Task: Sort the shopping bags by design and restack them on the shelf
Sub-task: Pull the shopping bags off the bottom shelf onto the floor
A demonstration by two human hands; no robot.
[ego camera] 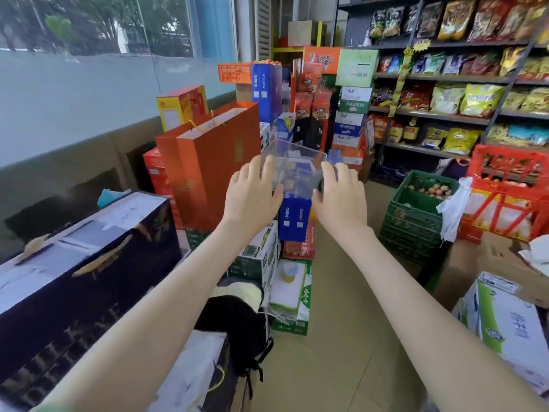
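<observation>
Straight ahead, faces a crowded shop corner: stacked cartons [295, 220] in blue, red and green behind the hands, filling the way toward the window wall. Just left of them, two orange shopping bags [208, 162], upright, touching side by side, yellow cord handles on top. Nearer, at lower left, dark shopping bags [83, 272] with gold handles, pale lining showing. Under the arms, a black backpack [237, 328] on the floor. Off to the right, a shelf [445, 115] packed with snack packets. Holds a clear box [294, 168] in mid-air between both hands: left hand [252, 194] with fingers [267, 168] up the left wall and thumb beneath, right hand [338, 194] curled round the right edge. Cannot tell whether anything lies inside. Below the shelf, a green crate [416, 215] of round brownish items, beside a red crate [511, 173], contents unclear.
</observation>
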